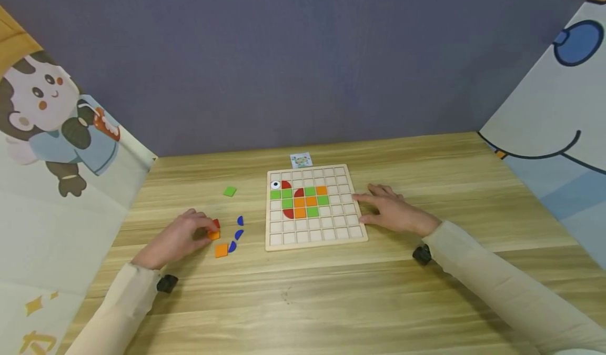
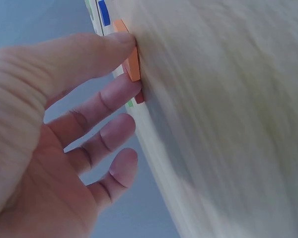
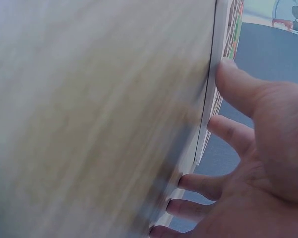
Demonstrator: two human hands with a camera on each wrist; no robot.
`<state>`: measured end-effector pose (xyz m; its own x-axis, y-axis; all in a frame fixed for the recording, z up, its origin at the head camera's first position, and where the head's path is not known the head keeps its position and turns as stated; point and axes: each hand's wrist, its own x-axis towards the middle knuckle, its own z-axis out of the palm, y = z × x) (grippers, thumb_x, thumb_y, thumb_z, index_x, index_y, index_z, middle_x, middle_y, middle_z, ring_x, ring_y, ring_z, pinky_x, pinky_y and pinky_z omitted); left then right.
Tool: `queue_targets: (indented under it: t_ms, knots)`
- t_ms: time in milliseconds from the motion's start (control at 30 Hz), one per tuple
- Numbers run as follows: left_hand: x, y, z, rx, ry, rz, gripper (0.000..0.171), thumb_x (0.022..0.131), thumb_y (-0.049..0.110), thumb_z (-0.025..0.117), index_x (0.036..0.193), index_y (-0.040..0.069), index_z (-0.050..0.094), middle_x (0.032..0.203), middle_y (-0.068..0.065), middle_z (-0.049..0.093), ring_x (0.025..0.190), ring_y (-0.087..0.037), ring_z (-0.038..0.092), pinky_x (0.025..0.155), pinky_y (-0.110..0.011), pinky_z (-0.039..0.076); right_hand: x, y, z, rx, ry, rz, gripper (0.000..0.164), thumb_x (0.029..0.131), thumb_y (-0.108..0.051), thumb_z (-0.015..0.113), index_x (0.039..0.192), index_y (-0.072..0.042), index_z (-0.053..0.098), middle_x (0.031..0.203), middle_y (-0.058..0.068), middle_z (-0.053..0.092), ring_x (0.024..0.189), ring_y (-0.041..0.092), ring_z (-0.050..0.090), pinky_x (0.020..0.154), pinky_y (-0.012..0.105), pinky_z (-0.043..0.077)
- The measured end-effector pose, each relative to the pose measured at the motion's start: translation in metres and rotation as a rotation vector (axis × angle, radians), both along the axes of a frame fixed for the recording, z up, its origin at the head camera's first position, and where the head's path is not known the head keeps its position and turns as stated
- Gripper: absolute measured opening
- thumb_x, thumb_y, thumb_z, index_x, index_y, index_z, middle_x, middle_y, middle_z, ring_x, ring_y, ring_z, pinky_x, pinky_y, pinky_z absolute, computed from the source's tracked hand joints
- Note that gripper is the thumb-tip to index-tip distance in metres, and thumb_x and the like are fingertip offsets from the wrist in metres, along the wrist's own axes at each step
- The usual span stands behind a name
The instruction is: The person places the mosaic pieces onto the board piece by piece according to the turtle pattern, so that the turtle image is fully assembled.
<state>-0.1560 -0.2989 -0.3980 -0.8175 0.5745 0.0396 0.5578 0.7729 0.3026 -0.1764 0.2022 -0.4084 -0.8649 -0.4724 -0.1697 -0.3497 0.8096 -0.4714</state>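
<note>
My left hand (image 1: 177,237) pinches an orange square tile (image 2: 132,59) between thumb and index finger, low over the table; its other fingers are bent loosely. Just behind that tile a red tile (image 1: 216,223) shows, partly hidden by the fingers. At the right side of a wooden grid board (image 1: 316,244) my right hand (image 1: 395,210) is spread, thumb and index fingertip touching the board's edge. Green, orange and red pieces plus a white eye tile (image 1: 275,185) fill several of the board's cells on its left and middle.
Another orange square (image 1: 221,250) lies near the left hand, beside three blue half-round pieces (image 1: 239,234). Farther back lies a green tile (image 1: 230,191). A small picture card (image 1: 301,160) sits behind the board. A dark panel (image 1: 303,60) closes off the table's far edge.
</note>
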Motion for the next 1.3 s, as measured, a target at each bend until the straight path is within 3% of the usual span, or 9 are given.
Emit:
queue_targets:
  t_ms: [433, 767, 900, 1067, 1167, 1300]
  knots:
    - [-0.005, 0.01, 0.008, 0.039, 0.099, -0.06, 0.022, 0.075, 0.007, 0.079, 0.093, 0.015, 0.071, 0.092, 0.007, 0.063, 0.086, -0.016, 0.054, 0.073, -0.032, 0.048, -0.002, 0.001, -0.001, 0.008, 0.002, -0.002, 0.062, 0.091, -0.044, 0.059, 0.146, -0.026, 0.038, 0.153, 0.024, 0.012, 0.137, 0.047, 0.005, 0.094, 0.074, 0.009]
    - [-0.014, 0.039, 0.017, 0.077, 0.086, -0.112, 0.016, 0.079, 0.011, 0.075, 0.094, 0.013, 0.072, 0.093, 0.007, 0.063, 0.083, -0.012, 0.05, 0.067, -0.026, 0.046, -0.002, 0.001, -0.002, 0.015, 0.011, -0.003, 0.063, 0.091, -0.044, 0.06, 0.146, -0.024, 0.038, 0.152, 0.025, 0.013, 0.136, 0.048, 0.005, 0.094, 0.074, 0.008]
    - [-0.018, 0.05, 0.019, 0.061, 0.095, -0.132, 0.017, 0.079, 0.015, 0.077, 0.095, 0.014, 0.072, 0.095, 0.007, 0.063, 0.09, -0.013, 0.052, 0.081, -0.036, 0.044, -0.001, 0.0, -0.002, 0.013, 0.007, -0.004, 0.062, 0.091, -0.044, 0.06, 0.146, -0.024, 0.038, 0.152, 0.025, 0.013, 0.136, 0.048, 0.005, 0.095, 0.074, 0.008]
    - [-0.022, 0.061, 0.02, 0.077, 0.118, -0.169, 0.019, 0.077, 0.01, 0.078, 0.095, 0.012, 0.073, 0.093, 0.004, 0.064, 0.097, -0.019, 0.056, 0.103, -0.052, 0.027, -0.001, -0.001, 0.0, 0.011, 0.002, -0.004, 0.062, 0.091, -0.043, 0.06, 0.146, -0.024, 0.039, 0.152, 0.026, 0.012, 0.136, 0.049, 0.005, 0.094, 0.074, 0.008]
    - [-0.024, 0.069, 0.019, 0.089, 0.135, -0.199, 0.019, 0.076, 0.009, 0.077, 0.094, 0.012, 0.073, 0.092, 0.004, 0.064, 0.091, -0.017, 0.055, 0.097, -0.046, 0.034, -0.001, -0.001, -0.001, 0.018, 0.008, -0.006, 0.062, 0.091, -0.044, 0.06, 0.146, -0.025, 0.039, 0.152, 0.026, 0.013, 0.136, 0.048, 0.005, 0.095, 0.074, 0.009]
    - [-0.026, 0.08, 0.018, 0.093, 0.16, -0.228, 0.02, 0.076, 0.011, 0.078, 0.096, 0.013, 0.074, 0.092, 0.006, 0.064, 0.087, -0.012, 0.05, 0.079, -0.035, 0.04, -0.001, -0.001, -0.001, 0.022, 0.008, -0.009, 0.063, 0.09, -0.044, 0.06, 0.146, -0.025, 0.039, 0.152, 0.025, 0.013, 0.136, 0.048, 0.006, 0.095, 0.074, 0.009]
